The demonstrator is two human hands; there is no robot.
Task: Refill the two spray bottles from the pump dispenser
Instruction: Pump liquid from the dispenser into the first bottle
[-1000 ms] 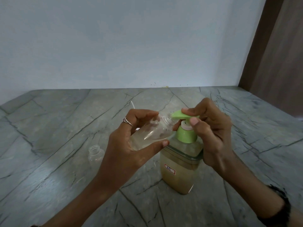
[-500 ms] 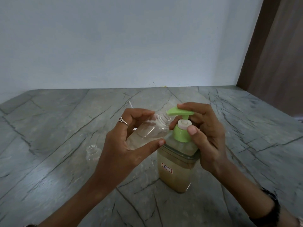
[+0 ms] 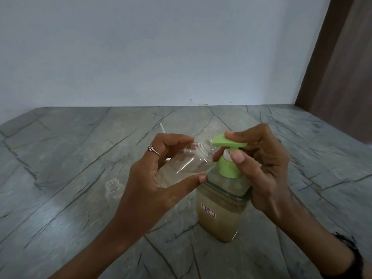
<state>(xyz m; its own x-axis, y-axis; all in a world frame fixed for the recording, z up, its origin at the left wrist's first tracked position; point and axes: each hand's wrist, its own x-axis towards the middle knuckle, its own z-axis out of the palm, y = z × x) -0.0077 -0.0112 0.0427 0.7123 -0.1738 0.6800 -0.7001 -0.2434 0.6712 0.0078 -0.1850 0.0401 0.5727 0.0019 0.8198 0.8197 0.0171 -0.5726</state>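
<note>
My left hand (image 3: pixel 153 184) grips a clear uncapped spray bottle (image 3: pixel 187 164), tilted with its threaded neck right at the green spout of the pump dispenser (image 3: pixel 223 206). Pale liquid lies in the bottle's lower part. The dispenser is a clear square bottle of tan liquid with a green pump head (image 3: pixel 229 144) and a small red-edged label. My right hand (image 3: pixel 263 170) curls round the pump head, fingers on top and thumb in front of the collar. A second clear bottle (image 3: pixel 113 188), uncapped, stands on the counter left of my left wrist.
Everything sits on a grey veined stone counter (image 3: pixel 60 158) against a pale wall. A thin white tube (image 3: pixel 162 127) pokes out behind my left hand. A brown wooden panel (image 3: pixel 346 67) rises at the right.
The green pump head has risen from its pressed-down position a second ago. Both hands keep their hold, and the bottle's neck stays at the spout.
</note>
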